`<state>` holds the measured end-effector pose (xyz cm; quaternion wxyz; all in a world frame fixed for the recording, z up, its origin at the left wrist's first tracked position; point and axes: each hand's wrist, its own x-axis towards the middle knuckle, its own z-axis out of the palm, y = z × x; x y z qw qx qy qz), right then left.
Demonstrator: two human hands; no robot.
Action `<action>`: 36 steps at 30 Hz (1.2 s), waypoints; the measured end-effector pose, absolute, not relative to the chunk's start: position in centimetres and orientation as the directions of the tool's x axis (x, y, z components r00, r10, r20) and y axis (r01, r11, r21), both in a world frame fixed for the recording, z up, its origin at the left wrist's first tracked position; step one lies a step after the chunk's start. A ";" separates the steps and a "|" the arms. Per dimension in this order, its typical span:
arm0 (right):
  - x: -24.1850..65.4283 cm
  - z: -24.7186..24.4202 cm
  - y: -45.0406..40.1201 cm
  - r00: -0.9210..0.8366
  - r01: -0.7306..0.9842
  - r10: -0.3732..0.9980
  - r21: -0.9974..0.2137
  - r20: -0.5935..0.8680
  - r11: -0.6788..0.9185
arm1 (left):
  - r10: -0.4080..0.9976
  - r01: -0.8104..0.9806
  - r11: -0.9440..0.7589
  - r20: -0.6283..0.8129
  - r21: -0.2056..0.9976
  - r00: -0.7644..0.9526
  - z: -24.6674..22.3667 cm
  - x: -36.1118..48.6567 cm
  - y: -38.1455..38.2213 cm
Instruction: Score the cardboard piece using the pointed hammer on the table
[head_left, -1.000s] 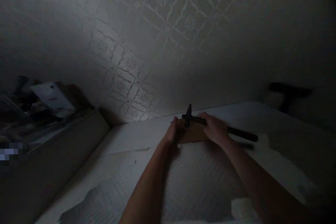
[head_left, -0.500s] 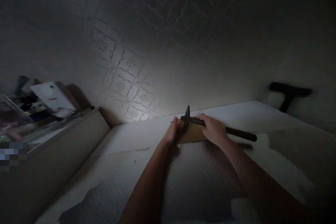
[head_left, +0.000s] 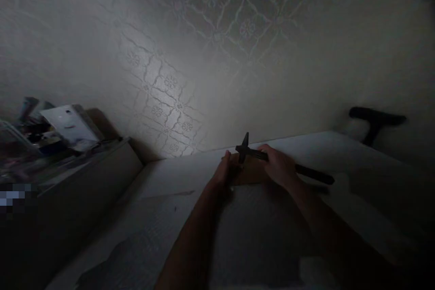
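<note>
My right hand (head_left: 280,165) is closed around the dark handle of a hammer (head_left: 306,172). The hammer's head is over a small brown board (head_left: 253,176), and its narrow end points up. My left hand (head_left: 221,172) is at the board's left end, close to the hammer head, its thumb up and its other fingers curled in shadow. What those fingers pinch, if anything, is too dark to make out. The board lies on a pale surface (head_left: 159,186) near the wall.
A patterned wall (head_left: 210,77) rises behind the surface. At left, a shelf unit (head_left: 95,190) carries a white box (head_left: 70,124) and other clutter. A dark T-shaped object (head_left: 375,120) stands at right. Grey textured material (head_left: 136,253) covers part of the surface.
The hammer head has risen slightly and shifted a little right with my right hand. My left hand stays about where it was. Light on the wall is brighter, the surface darker.
</note>
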<state>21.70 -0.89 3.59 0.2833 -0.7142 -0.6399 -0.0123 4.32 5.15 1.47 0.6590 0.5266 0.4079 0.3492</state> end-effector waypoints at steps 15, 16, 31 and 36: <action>21.8 3.6 -0.8 0.156 0.921 0.923 -0.391 0.353 -0.007 | 0.915 -0.010 0.138 -0.124 0.990 0.385 1.6 4.4 4.9; 21.8 3.6 -0.9 0.168 0.917 0.918 -0.399 0.359 -0.011 | 0.913 0.000 0.143 -0.131 0.990 0.387 1.7 4.4 4.9; 22.5 3.4 -0.2 0.155 0.891 0.894 -0.450 0.419 0.056 | 0.970 0.501 -0.161 0.043 0.851 0.239 2.5 3.0 4.6; 25.3 3.2 -0.2 0.322 0.881 0.878 -0.451 0.355 -0.140 | 0.938 0.665 -0.217 -0.036 0.715 0.345 3.5 1.3 4.2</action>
